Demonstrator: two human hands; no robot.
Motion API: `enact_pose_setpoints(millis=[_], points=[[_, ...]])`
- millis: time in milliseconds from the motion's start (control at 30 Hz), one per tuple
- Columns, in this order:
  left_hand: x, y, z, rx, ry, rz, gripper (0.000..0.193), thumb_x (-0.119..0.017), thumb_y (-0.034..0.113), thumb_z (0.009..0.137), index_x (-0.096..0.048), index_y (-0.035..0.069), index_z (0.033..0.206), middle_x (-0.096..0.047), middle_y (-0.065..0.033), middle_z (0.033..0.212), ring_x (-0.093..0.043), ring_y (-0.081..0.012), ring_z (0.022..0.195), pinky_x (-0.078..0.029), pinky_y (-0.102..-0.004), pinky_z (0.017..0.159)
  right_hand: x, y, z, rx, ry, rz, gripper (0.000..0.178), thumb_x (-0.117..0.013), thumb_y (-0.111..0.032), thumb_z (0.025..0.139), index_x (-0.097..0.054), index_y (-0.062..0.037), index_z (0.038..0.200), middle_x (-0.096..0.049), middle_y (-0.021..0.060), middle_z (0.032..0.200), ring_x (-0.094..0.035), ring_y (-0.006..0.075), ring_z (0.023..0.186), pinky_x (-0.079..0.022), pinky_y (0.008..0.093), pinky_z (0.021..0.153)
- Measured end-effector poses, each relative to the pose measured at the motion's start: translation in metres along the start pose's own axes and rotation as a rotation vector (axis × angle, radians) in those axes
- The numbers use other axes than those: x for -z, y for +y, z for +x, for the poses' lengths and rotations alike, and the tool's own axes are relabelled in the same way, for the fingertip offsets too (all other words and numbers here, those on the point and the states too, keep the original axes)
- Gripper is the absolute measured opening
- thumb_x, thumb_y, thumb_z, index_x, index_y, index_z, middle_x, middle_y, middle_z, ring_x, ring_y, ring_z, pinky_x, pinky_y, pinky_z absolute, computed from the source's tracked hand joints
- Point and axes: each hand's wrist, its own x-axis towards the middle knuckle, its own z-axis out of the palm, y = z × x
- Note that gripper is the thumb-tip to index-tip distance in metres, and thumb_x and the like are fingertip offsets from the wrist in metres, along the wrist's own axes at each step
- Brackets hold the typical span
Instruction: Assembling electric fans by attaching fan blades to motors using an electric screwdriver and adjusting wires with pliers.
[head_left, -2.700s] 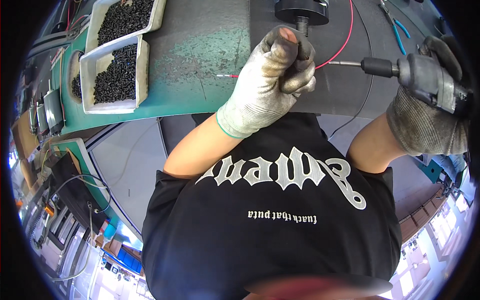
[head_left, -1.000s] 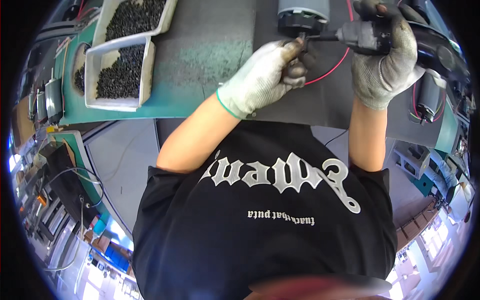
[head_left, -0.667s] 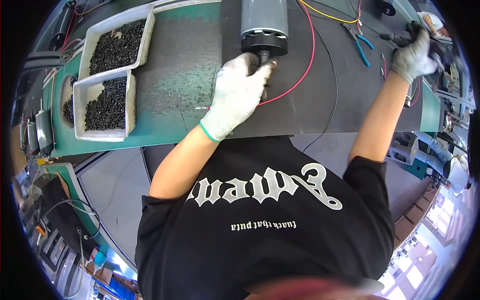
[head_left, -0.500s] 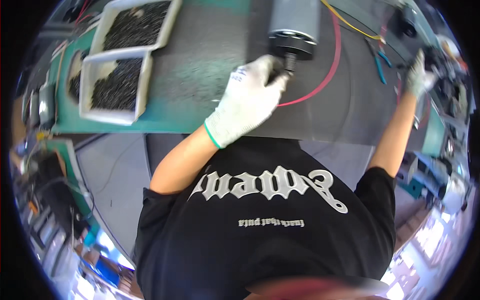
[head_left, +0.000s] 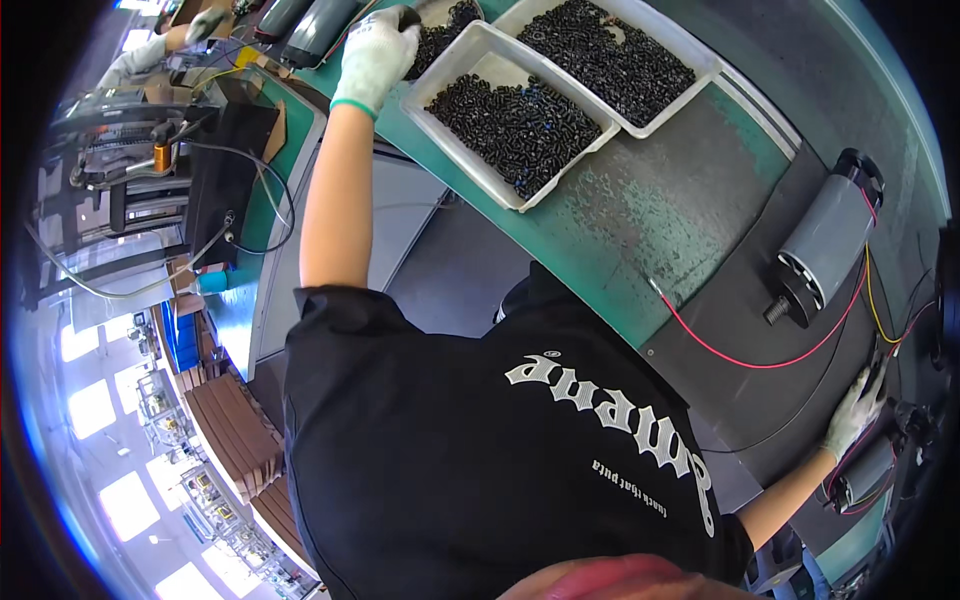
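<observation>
My left hand (head_left: 375, 48), in a white glove, reaches far out to the top of the view. Its fingers curl at a container of small black parts (head_left: 445, 28), beside a white tray of black screws (head_left: 520, 120). Whether it holds anything is hidden. My right hand (head_left: 856, 408), also gloved, lies with fingers spread on the dark mat (head_left: 740, 330) at the lower right. It touches a grey tool with red wires (head_left: 868, 470). A grey cylindrical motor (head_left: 828, 240) with a red wire (head_left: 760, 360) lies on the mat, apart from both hands.
A second white tray of black screws (head_left: 610, 50) stands behind the first on the green bench (head_left: 640, 230). Another person's gloved hand (head_left: 205, 25) works at the top left near more grey motors (head_left: 315, 30). A black box with cables (head_left: 225, 170) sits at the left.
My left hand has let go of the motor shaft and swung out to the screw containers. My right hand has put the power screwdriver aside and now rests on the mat.
</observation>
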Motion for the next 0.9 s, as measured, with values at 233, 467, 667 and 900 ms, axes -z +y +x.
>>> enact_pose_setpoints(millis=[233, 467, 667, 900], points=[[-0.036, -0.019, 0.05, 0.01, -0.217, 0.246, 0.033, -0.062, 0.026, 0.082, -0.066, 0.004, 0.106, -0.066, -0.0234, 0.102, -0.062, -0.0386, 0.098, -0.049, -0.0428, 0.09, -0.009, 0.018, -0.008, -0.049, 0.019, -0.001, 0.055, -0.042, -0.047, 0.097, -0.042, -0.0158, 0.143, -0.038, 0.029, 0.139, -0.037, 0.0412, 0.129, -0.028, 0.0474, 0.109], [-0.047, -0.042, 0.048, 0.004, -0.112, 0.077, 0.031, -0.06, 0.027, 0.078, -0.07, 0.007, 0.1, -0.067, -0.0209, 0.099, -0.063, -0.0371, 0.098, -0.049, -0.0409, 0.089, -0.008, 0.011, -0.012, -0.046, 0.075, -0.046, 0.052, -0.044, -0.044, 0.098, -0.046, -0.014, 0.14, -0.045, 0.0268, 0.135, -0.039, 0.0416, 0.127, -0.03, 0.0473, 0.107], [-0.035, -0.043, 0.027, 0.382, -0.02, -0.866, 0.025, -0.063, 0.016, 0.085, -0.067, -0.002, 0.103, -0.071, -0.01, 0.084, -0.065, -0.0173, 0.072, -0.049, -0.0263, 0.065, -0.004, 0.009, -0.019, -0.153, 0.186, -0.067, 0.053, -0.047, -0.044, 0.097, -0.05, -0.0049, 0.133, -0.057, 0.0238, 0.123, -0.048, 0.0381, 0.12, -0.037, 0.0448, 0.102], [-0.026, -0.027, 0.007, 0.514, 0.152, -1.099, 0.021, -0.063, 0.012, 0.086, -0.068, -0.002, 0.101, -0.07, -0.0051, 0.081, -0.051, -0.0059, 0.056, -0.04, -0.0199, 0.05, 0.009, -0.017, -0.023, -0.417, 0.293, 0.688, 0.045, -0.056, -0.034, 0.096, -0.057, 0.0057, 0.117, -0.059, 0.006, 0.092, -0.054, 0.0159, 0.083, -0.043, 0.0284, 0.074]])
